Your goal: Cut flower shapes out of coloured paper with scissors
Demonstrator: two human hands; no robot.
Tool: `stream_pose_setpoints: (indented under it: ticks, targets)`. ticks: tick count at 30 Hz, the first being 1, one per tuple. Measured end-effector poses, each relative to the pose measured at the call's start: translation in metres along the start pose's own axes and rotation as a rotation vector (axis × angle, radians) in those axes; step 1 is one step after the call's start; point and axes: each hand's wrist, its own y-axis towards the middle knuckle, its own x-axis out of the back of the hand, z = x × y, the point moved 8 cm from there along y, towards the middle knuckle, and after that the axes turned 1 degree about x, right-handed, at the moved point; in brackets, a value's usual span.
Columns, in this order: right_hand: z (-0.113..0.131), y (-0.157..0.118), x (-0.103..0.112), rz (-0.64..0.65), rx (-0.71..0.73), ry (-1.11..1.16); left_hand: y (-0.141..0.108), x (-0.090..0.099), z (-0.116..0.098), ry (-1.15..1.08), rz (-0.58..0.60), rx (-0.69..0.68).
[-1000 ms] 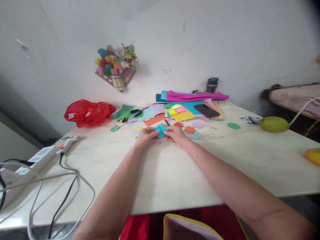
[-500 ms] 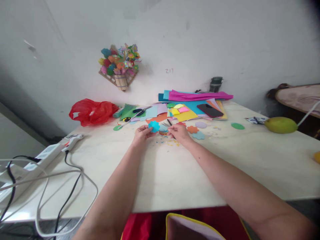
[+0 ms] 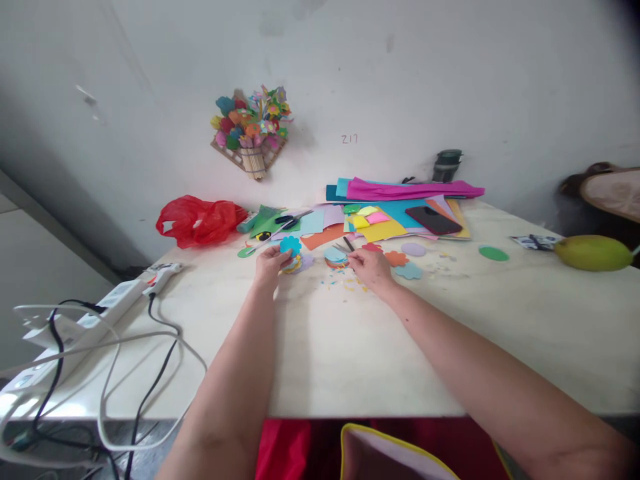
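My left hand (image 3: 270, 265) is closed, pinching a bright blue flower-shaped paper cutout (image 3: 290, 246) by its edge. Beneath the cutout, more scalloped pieces in yellow and lilac (image 3: 303, 264) show on the table. My right hand (image 3: 371, 268) is closed around small scissors (image 3: 342, 248), whose blades point left; the fingers hide most of the handle. Just left of the right fingertips lies a stack of pale blue and orange paper rounds (image 3: 334, 258). Red, orange (image 3: 397, 259) and light blue (image 3: 409, 271) flower cutouts lie beside my right hand.
Coloured sheets (image 3: 385, 231) with a phone (image 3: 433, 220) lie along the wall. A red plastic bag (image 3: 197, 221) and larger scissors (image 3: 293, 220) are at back left. A power strip (image 3: 107, 313) with cables stands left, a green-yellow fruit (image 3: 593, 253) right. Paper scraps (image 3: 343, 283) litter the middle.
My left hand has moved left with the blue flower cutout, uncovering other cutouts under it. My right hand stays by the stack with the scissors. The view has shifted slightly left.
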Motion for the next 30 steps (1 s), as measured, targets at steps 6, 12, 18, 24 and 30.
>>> stream_pose_setpoints:
  ticks: [6, 12, 18, 24, 30]
  targets:
    - [-0.0037, 0.0001, -0.0032, 0.009, -0.008, 0.008, -0.0016, 0.0088, -0.0088, 0.05, -0.074, -0.043]
    - [-0.003, -0.0013, -0.0032, 0.031, -0.027, -0.004, -0.0012, 0.0038, -0.0107, -0.018, -0.019, -0.088]
    - [-0.0054, -0.0008, -0.0027, 0.023, -0.03, -0.03, 0.0034, 0.0061, -0.0086, -0.045, -0.01, -0.11]
    - [-0.0077, -0.0005, -0.0038, 0.035, -0.054, -0.048, 0.0026, 0.0048, -0.0086, -0.046, 0.001, -0.11]
    - [-0.0058, -0.0019, 0.0035, 0.022, -0.103, -0.107, 0.0029, 0.0047, -0.0078, -0.032, 0.009, -0.096]
